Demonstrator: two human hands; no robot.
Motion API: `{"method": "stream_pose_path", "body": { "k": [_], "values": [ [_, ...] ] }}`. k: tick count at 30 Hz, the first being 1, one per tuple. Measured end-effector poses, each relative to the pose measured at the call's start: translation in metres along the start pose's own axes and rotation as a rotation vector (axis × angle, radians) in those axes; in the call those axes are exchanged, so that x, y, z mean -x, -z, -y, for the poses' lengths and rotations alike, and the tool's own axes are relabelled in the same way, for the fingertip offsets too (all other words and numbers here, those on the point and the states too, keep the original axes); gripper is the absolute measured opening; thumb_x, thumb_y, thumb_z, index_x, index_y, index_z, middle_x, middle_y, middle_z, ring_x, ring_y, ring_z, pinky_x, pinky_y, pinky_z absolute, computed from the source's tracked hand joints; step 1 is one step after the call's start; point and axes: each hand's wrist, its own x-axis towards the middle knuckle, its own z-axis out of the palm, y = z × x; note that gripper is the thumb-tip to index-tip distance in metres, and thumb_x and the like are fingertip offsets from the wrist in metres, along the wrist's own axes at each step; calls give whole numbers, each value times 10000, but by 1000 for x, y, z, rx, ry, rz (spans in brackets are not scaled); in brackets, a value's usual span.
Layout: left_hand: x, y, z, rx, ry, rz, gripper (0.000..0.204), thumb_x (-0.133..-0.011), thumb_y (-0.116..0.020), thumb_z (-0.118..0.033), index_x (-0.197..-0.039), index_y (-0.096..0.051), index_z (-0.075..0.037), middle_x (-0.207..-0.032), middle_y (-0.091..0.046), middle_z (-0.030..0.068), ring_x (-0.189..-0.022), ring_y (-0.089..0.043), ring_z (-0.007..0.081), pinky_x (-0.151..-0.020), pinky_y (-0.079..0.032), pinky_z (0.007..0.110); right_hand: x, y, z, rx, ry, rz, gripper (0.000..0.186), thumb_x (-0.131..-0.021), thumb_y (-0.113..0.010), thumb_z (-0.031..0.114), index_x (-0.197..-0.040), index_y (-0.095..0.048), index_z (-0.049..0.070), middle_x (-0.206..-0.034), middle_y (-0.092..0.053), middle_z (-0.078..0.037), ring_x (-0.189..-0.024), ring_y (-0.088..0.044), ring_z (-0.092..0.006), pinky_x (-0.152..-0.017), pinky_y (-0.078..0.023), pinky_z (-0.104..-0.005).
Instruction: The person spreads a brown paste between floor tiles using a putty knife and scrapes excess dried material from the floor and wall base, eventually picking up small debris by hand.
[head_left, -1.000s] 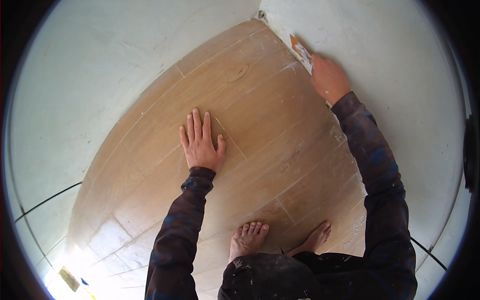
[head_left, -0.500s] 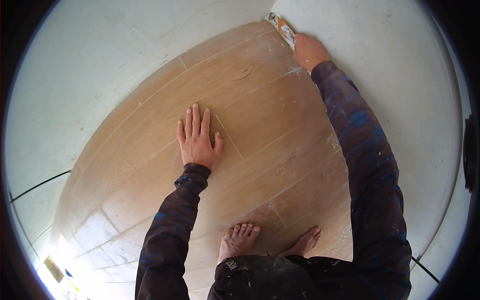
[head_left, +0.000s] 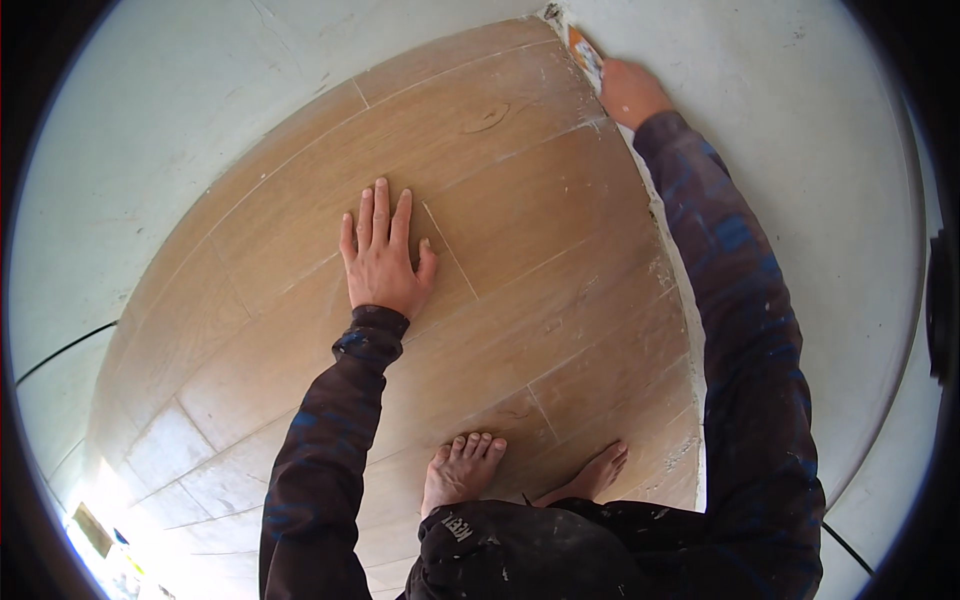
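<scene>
My left hand [head_left: 385,258] lies flat on the wood-look plank tile floor [head_left: 500,230], fingers stretched out and pointing away from me. At the far right, close to the corner, my right hand [head_left: 636,93] is closed around a flat scraper [head_left: 585,52]. Orange shows on the scraper, with whitish smears over it. Its far end points at the joint where floor and right wall meet. My fingers hide the rest of the tool, so I cannot tell its full shape.
A pale wall [head_left: 240,100] runs along the far left, and another pale wall [head_left: 790,200] rises on the right. Rough whitish residue lines the floor's right edge. My bare feet [head_left: 465,470] are on the floor near me. Bright light falls at lower left.
The view has shifted a little. My right hand and the scraper have drawn slightly back from the far corner. My left hand stays on the same spot of floor.
</scene>
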Motion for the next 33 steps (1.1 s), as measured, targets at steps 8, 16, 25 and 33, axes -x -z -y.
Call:
{"method": "stream_pose_path", "body": {
  "k": [8, 16, 25, 33],
  "values": [
    [2, -1, 1, 11, 10, 0, 687, -927, -604, -274, -1581, -457, -122, -1720, -312, 138, -1598, -264, 316, -1294, -161, 533, 21, 23, -3, 19, 27, 83, 215, -935, -568, 140, -1003, -695, -20, -1002, -723, -283, -983, -691, -478, -888, -545, -569],
    [2, 1, 6, -4, 6, -15, 688, -931, -600, -278, -1584, -451, -123, -1721, -312, 132, -1597, -268, 313, -1295, -161, 530, 63, 16, -11, 7, -8, 142, 237, -914, -577, 121, -1033, -711, -34, -1049, -724, -289, -1024, -692, -477, -912, -548, -563],
    [3, -1, 1, 2, 6, -5, 685, -933, -597, -278, -1584, -451, -124, -1722, -310, 130, -1598, -265, 312, -1296, -166, 526, 70, 1, -23, -69, -1, 38, 227, -920, -576, 131, -989, -705, -42, -1014, -717, -295, -997, -685, -490, -921, -542, -562],
    [5, 0, 8, -47, -10, 8, 693, -960, -570, -319, -1604, -423, -110, -1723, -296, 153, -1604, -244, 327, -1298, -158, 544, 90, 14, -13, -127, -11, 24, 198, -936, -564, 118, -982, -670, -42, -1007, -716, -299, -983, -689, -477, -895, -535, -579]
  ]
}}
